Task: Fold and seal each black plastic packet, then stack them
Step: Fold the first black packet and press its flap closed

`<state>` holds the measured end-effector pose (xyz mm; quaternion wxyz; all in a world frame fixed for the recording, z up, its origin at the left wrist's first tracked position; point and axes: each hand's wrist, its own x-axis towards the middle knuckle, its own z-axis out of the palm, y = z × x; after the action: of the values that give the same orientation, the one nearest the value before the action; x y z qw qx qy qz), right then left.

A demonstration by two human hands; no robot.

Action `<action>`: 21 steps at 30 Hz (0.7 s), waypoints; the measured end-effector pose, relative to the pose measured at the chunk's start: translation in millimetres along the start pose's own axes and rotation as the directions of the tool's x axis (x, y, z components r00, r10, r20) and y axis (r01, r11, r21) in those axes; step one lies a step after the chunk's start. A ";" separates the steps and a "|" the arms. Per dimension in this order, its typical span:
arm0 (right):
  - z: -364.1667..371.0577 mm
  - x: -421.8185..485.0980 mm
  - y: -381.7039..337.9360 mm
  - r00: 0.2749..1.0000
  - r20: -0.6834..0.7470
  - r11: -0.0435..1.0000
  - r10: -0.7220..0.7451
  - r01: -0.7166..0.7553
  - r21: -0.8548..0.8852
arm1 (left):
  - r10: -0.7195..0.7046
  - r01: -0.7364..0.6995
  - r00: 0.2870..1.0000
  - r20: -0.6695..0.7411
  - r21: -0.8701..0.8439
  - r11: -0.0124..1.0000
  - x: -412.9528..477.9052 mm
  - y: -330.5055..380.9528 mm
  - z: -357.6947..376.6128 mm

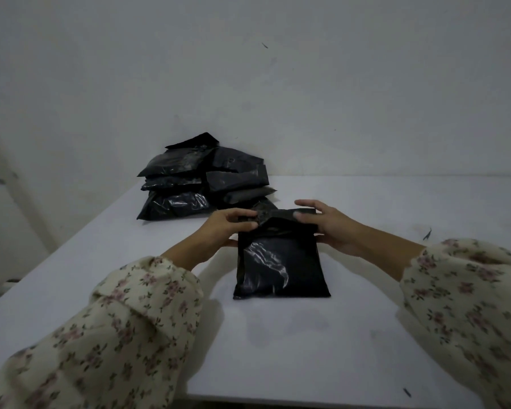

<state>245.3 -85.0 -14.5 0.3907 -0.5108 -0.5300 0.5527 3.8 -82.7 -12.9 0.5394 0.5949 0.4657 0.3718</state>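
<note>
A black plastic packet point(281, 264) lies flat on the white table point(278, 343), its glossy face up. Its far end forms a flap point(273, 216) raised off the table. My left hand point(227, 228) pinches the flap's left part between thumb and fingers. My right hand point(328, 225) grips the flap's right corner and the packet's right edge. A pile of several black packets point(204, 178) sits farther back on the left, stacked unevenly against the wall.
A white wall point(278, 84) rises right behind the table. The table's left edge point(42, 261) runs diagonally, with floor beyond it. Small dark scraps point(427, 234) lie on the table's right side and another scrap point(407, 392) near its front edge.
</note>
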 end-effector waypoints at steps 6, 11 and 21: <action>1.1 -2.8 10.1 0.999 0.033 0.999 0.039 -0.039 0.005 | 0.039 -0.043 0.997 -0.059 -0.058 0.997 1.9 -4.8 5.9; -3.6 -6.2 13.3 0.993 0.050 0.972 -0.111 0.119 -0.200 | 0.111 -0.112 0.994 0.010 0.070 0.991 1.6 -9.6 4.2; -0.4 -8.9 19.5 0.745 0.236 0.413 -0.624 0.571 -0.709 | 0.519 -0.488 0.846 0.122 0.567 0.664 -6.1 -18.0 -0.6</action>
<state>249.4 -96.2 -32.3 0.3332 -0.4183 -0.8400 0.0923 -1.3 -88.7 -30.2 0.1970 0.8252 0.3866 0.3617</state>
